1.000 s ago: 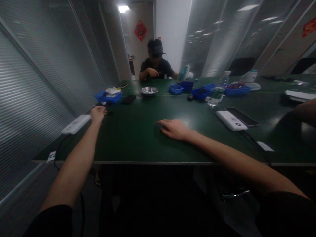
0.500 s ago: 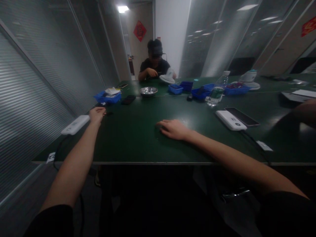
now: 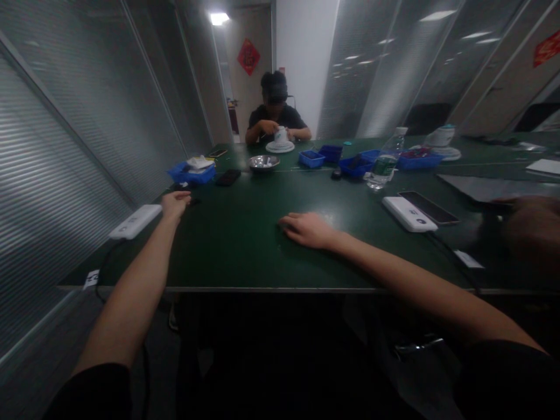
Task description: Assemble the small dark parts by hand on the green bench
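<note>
My left hand (image 3: 175, 204) is at the left side of the green table (image 3: 236, 233), its thumb and fingers pinched together. A small dark patch shows by its fingertips; whether that is an object or a shadow I cannot make out. Just left of this hand lies a white power bank (image 3: 136, 221) with a black cable. My right hand (image 3: 308, 228) rests on the tabletop near the middle, fingers loosely stretched and slightly bent, holding nothing. Beyond my left hand stand a blue tray (image 3: 191, 175) with papers in it and a black phone (image 3: 228, 177).
A metal bowl (image 3: 263, 164), blue bins (image 3: 311, 158) and a water bottle (image 3: 387, 160) stand farther back. On the right lie a second power bank (image 3: 409, 214) and a phone (image 3: 429, 207). Across the table a person (image 3: 277, 114) handles a white fan (image 3: 280, 142). Another person's blurred hand (image 3: 536, 224) is at the right edge.
My left hand has shifted slightly to the right; my right hand stays put. The person opposite has set the tilted fan upright. At right, a co-worker's hand and a dark flat panel have moved.
</note>
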`<state>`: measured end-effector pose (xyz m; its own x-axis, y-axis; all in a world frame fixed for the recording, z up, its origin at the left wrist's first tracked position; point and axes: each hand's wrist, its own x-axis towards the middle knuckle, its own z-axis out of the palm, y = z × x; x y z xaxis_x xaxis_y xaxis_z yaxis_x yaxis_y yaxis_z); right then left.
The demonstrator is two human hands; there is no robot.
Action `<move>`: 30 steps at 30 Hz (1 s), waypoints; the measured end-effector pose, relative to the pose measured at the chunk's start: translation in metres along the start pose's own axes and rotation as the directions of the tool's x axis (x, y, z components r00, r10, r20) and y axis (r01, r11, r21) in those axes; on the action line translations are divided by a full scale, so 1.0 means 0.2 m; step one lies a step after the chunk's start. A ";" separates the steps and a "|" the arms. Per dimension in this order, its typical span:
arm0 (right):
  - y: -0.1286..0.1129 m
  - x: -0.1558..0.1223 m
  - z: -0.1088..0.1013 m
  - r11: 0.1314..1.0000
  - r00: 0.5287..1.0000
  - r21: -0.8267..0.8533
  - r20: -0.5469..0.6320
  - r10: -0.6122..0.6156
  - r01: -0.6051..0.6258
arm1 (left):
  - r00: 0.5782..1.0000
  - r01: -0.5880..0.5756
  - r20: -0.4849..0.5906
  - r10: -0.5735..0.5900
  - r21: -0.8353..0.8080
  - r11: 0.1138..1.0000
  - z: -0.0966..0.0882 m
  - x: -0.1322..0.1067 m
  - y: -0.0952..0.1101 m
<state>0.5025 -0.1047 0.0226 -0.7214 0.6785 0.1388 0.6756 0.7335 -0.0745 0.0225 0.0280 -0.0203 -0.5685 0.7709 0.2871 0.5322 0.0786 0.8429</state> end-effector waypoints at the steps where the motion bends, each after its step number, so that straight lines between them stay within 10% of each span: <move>1: 0.00 0.00 0.00 1.000 1.000 0.004 0.001 0.001 -0.001 | 1.000 -0.005 0.003 0.005 -0.005 1.000 0.00 0.01 -0.01; 30: -0.02 0.00 -0.02 1.000 1.000 0.020 0.012 0.001 -0.001 | 0.965 -0.263 0.100 0.243 0.328 0.907 -0.05 -0.04 0.04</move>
<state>0.5012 -0.1082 0.0270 -0.7224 0.6798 0.1269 0.6734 0.7332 -0.0945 0.0251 0.0164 -0.0115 -0.3563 0.8261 0.4366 0.8381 0.0761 0.5401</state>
